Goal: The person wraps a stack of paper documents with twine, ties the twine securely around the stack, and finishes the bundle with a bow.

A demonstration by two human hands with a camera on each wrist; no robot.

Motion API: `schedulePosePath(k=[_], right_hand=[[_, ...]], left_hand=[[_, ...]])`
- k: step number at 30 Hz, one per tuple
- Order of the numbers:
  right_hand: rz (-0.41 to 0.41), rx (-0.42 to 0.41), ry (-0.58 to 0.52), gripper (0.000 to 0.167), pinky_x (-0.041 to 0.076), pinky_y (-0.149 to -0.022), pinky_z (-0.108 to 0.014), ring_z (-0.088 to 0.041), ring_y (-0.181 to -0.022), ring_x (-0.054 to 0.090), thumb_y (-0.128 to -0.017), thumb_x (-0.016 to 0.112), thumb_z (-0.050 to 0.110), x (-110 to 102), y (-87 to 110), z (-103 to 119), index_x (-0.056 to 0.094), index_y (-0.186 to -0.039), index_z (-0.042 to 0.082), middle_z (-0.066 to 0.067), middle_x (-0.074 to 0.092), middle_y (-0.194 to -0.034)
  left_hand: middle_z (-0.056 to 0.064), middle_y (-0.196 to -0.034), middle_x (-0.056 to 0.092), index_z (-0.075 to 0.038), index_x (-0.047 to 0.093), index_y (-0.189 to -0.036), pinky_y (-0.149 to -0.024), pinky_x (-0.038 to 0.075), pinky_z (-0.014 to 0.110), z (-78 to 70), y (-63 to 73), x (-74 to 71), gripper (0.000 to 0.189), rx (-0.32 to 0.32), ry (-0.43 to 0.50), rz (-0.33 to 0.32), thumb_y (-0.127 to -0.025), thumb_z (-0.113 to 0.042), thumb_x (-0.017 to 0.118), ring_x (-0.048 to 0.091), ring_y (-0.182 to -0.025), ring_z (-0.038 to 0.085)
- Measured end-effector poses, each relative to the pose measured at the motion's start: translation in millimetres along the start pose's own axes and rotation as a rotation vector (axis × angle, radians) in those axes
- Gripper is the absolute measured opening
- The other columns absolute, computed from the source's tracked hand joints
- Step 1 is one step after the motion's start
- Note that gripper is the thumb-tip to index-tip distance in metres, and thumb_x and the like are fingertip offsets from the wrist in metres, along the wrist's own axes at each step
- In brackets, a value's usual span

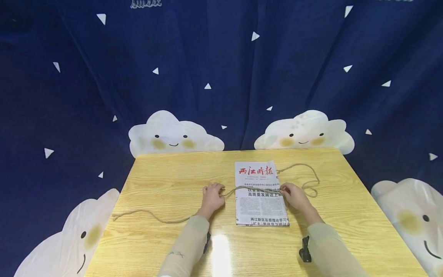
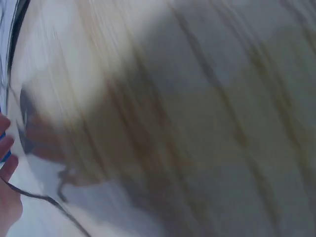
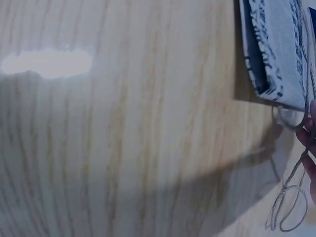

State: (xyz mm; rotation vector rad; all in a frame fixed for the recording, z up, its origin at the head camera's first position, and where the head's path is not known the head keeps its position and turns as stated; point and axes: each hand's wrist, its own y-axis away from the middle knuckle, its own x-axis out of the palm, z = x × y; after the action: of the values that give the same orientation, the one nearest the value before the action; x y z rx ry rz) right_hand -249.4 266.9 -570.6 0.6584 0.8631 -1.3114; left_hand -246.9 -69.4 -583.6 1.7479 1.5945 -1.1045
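Note:
A folded newspaper [image 1: 256,211] with a red title lies flat on the wooden table. Across its upper half runs a thin twine rope [image 1: 256,188], doubled over part of the width. My left hand [image 1: 212,199], just left of the paper, pinches the rope with bent fingers; the rope's left length trails under that forearm. At the paper's right edge my right hand [image 1: 297,197] pinches the twine between thumb and fingers. In the right wrist view the twine [image 3: 291,185] hangs in loops below these fingers, beside the newspaper's folded edge [image 3: 269,74].
The rope's left end [image 1: 131,212] stretches over the table's left side, and another stretch [image 1: 313,169] curves on the right. Behind the wooden table [image 1: 166,173] hangs a dark blue curtain [image 1: 194,50] with clouds. A black wrist device [image 1: 305,250] sits by the right sleeve.

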Motion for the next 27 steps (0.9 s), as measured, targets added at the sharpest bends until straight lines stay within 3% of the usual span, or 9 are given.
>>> schedulePosePath(k=[2,5,8,11,14,18,23,27], right_hand=[[0.004,-0.003,-0.019,0.013,0.048,-0.066,-0.036,-0.02,-0.076,0.055,-0.09,0.057,0.014,-0.2,-2.4,2.1,0.062,-0.098,0.004,-0.007,0.06,-0.085],[0.006,-0.013,-0.043,0.012,0.048,-0.07,-0.039,-0.022,-0.08,0.055,-0.091,0.055,0.012,-0.6,-5.5,5.1,0.062,-0.095,0.004,-0.01,0.059,-0.09],[0.007,-0.022,-0.05,0.013,0.05,-0.074,-0.041,-0.025,-0.085,0.057,-0.091,0.055,0.011,-0.5,-7.5,7.1,0.062,-0.097,0.002,-0.012,0.061,-0.093],[0.013,-0.03,-0.05,0.015,0.05,-0.075,-0.041,-0.025,-0.086,0.058,-0.091,0.055,0.01,-0.7,-8.2,8.7,0.062,-0.1,0.0,-0.012,0.061,-0.094],[0.023,-0.02,-0.057,0.016,0.05,-0.071,-0.037,-0.022,-0.082,0.057,-0.091,0.055,0.011,-1.6,-9.1,9.9,0.063,-0.1,0.0,-0.01,0.06,-0.092],[0.028,-0.006,-0.057,0.015,0.047,-0.064,-0.032,-0.019,-0.075,0.053,-0.09,0.056,0.011,-4.3,-11.2,10.9,0.064,-0.098,0.0,-0.008,0.058,-0.087],[0.02,-0.026,-0.049,0.012,0.05,-0.07,-0.038,-0.022,-0.08,0.057,-0.09,0.056,0.009,-7.2,-15.0,12.7,0.063,-0.095,0.0,-0.009,0.061,-0.088],[0.028,-0.015,-0.054,0.013,0.05,-0.071,-0.04,-0.023,-0.08,0.057,-0.091,0.054,0.008,-9.9,-15.8,13.1,0.062,-0.095,-0.001,-0.011,0.062,-0.088]], left_hand=[[0.002,-0.109,0.061,-0.012,0.064,-0.107,-0.097,0.025,0.048,-8.6,-2.0,3.0,0.042,0.058,-0.058,0.055,-0.067,-0.01,0.056,0.049,-0.107,0.024],[0.001,-0.103,0.063,-0.012,0.066,-0.103,-0.094,0.029,0.044,-19.4,-3.8,7.1,0.032,0.102,-0.119,0.069,-0.072,-0.019,0.059,0.053,-0.1,0.022],[0.003,-0.095,0.064,-0.008,0.067,-0.098,-0.089,0.037,0.039,-26.0,-5.1,11.5,0.022,0.127,-0.139,0.025,-0.082,-0.023,0.063,0.057,-0.091,0.021],[0.004,-0.084,0.064,-0.006,0.068,-0.088,-0.077,0.047,0.034,-28.1,-6.0,16.0,0.014,0.148,-0.17,-0.025,-0.084,-0.019,0.064,0.06,-0.08,0.02],[0.004,-0.076,0.061,-0.006,0.068,-0.081,-0.069,0.051,0.031,-27.8,-6.3,18.4,0.008,0.138,-0.181,-0.039,-0.084,-0.012,0.065,0.06,-0.073,0.02],[0.003,-0.075,0.057,-0.005,0.065,-0.079,-0.065,0.05,0.028,-28.3,-5.4,18.9,0.01,0.095,-0.143,0.011,-0.085,-0.012,0.064,0.058,-0.071,0.018],[0.004,-0.074,0.051,-0.005,0.058,-0.076,-0.06,0.049,0.027,-31.3,-3.8,19.2,0.012,0.116,-0.148,0.042,-0.086,-0.01,0.061,0.054,-0.068,0.018],[0.008,-0.078,0.054,-0.002,0.057,-0.08,-0.064,0.053,0.03,-27.2,-2.2,17.1,0.008,0.06,-0.166,0.043,-0.088,-0.002,0.054,0.058,-0.074,0.023]])
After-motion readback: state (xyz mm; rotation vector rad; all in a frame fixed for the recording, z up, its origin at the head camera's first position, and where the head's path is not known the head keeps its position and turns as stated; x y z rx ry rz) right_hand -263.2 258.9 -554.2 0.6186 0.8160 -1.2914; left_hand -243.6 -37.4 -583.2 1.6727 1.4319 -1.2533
